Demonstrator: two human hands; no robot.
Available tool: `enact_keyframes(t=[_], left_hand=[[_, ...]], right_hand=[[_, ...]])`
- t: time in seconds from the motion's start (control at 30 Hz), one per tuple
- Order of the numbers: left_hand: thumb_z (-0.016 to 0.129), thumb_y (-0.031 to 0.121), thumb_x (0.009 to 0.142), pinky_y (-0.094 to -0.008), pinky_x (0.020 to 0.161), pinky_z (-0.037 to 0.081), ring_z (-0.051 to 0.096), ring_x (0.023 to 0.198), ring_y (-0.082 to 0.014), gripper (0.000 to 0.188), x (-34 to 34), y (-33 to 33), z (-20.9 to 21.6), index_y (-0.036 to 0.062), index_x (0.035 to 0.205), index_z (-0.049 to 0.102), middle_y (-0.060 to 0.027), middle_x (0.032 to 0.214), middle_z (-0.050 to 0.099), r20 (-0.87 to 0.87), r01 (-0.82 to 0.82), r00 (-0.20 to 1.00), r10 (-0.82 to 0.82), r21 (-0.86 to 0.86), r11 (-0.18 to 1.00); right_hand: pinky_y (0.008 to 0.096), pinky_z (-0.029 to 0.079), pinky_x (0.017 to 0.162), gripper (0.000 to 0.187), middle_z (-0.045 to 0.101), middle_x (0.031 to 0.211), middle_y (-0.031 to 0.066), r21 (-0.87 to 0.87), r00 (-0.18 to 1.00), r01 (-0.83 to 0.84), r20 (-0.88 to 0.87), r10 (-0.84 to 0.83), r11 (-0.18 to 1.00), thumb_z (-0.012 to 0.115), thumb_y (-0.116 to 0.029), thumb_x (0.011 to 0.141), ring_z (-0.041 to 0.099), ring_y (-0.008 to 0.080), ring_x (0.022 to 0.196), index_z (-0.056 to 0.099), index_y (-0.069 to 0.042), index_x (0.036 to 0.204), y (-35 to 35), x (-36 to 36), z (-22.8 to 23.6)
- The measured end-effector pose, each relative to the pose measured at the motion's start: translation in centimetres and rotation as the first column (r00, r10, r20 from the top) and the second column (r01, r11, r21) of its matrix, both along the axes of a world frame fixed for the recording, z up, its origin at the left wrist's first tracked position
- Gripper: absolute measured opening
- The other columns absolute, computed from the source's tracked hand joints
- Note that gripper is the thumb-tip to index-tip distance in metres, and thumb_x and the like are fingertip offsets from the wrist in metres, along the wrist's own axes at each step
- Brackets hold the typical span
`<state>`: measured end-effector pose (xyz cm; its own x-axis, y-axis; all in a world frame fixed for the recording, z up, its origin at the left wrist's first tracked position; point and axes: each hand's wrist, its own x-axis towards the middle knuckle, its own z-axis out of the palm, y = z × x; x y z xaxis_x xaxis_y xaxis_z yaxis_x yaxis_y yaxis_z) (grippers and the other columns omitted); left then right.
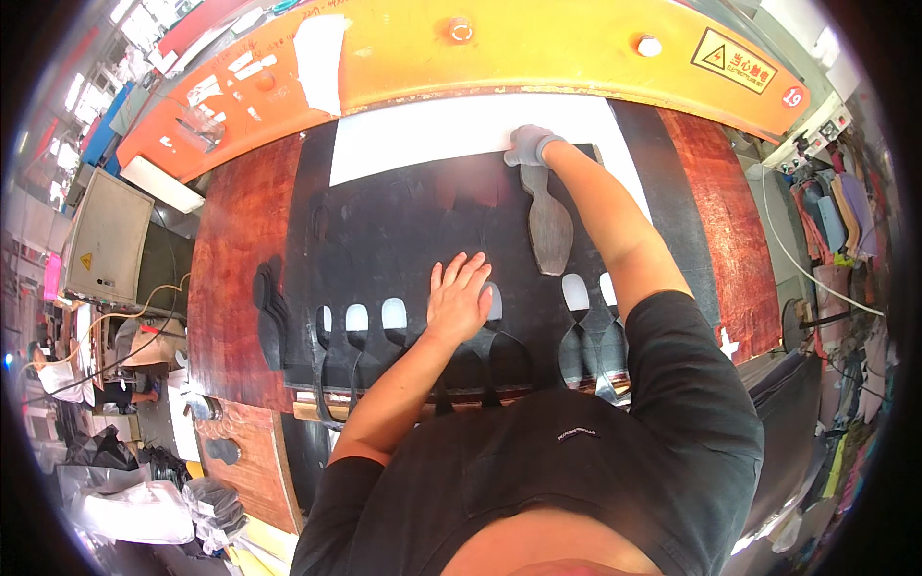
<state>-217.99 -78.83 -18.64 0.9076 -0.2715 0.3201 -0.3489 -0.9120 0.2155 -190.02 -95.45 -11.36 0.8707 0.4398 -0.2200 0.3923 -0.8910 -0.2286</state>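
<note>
My left hand [459, 296] lies bare on a black sheet [413, 221], fingers spread, among sole-shaped cutouts along the near side. White shows through several of them, such as the cutout [394, 314] to its left. My right hand [529, 146], in a grey glove, is stretched out to the sheet's far edge. Its fingers are curled over the far end of a dark sole-shaped cutting die [550, 230], which points back toward me on the sheet. The glove hides that end of the die.
An orange press beam [576, 53] spans the far side, beyond a white sheet [413, 144]. Stacked dark sole-shaped pieces [271, 312] lie at the left on the reddish-brown board [235, 259]. A metal cabinet [106, 235] stands farther left; hanging materials [845, 211] are at the right.
</note>
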Motion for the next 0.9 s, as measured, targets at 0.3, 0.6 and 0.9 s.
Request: enact_keyframes(t=[0.3,0.6,0.9], left_hand=[[0.057,0.023,0.083,-0.0544,0.106,0.024,0.037,0.129,-0.0279,0.037,0.6,-0.1,0.5,0.0096,0.117,0.057,-0.0048,0.135,0.047,-0.023,-0.014,1.0,0.014,0.001,1.0],[0.06,0.021,0.081,-0.053,0.107,0.024,0.037,0.129,-0.0279,0.039,1.1,0.0,0.7,0.0103,0.118,0.057,-0.0048,0.134,0.048,-0.003,-0.014,1.0,0.014,0.018,1.0],[0.059,0.021,0.082,-0.0512,0.108,0.022,0.036,0.129,-0.0274,0.039,1.7,0.3,0.7,0.0096,0.119,0.055,-0.0052,0.135,0.047,-0.005,-0.014,1.0,0.014,0.036,0.999]], right_hand=[[0.0398,0.047,0.085,0.039,0.064,0.102,0.0185,0.057,0.999,-0.053,0.012,0.053,0.997,0.061,-0.033,0.074,0.061,0.0334,0.099,0.067,-0.003,0.098,-0.2,0.7,-0.3],[0.0385,0.044,0.091,0.053,0.06,0.111,0.0227,0.559,0.953,0.147,0.14,-0.268,0.816,0.06,-0.038,0.078,0.057,0.0344,0.106,0.058,0.001,0.114,-3.5,-0.9,-2.8],[0.0396,0.035,0.103,0.092,0.04,0.134,0.0296,0.533,0.975,0.062,0.148,-0.165,0.844,0.072,-0.054,0.066,0.043,0.0396,0.123,0.039,-0.001,0.135,-7.9,-16.2,-6.0]])
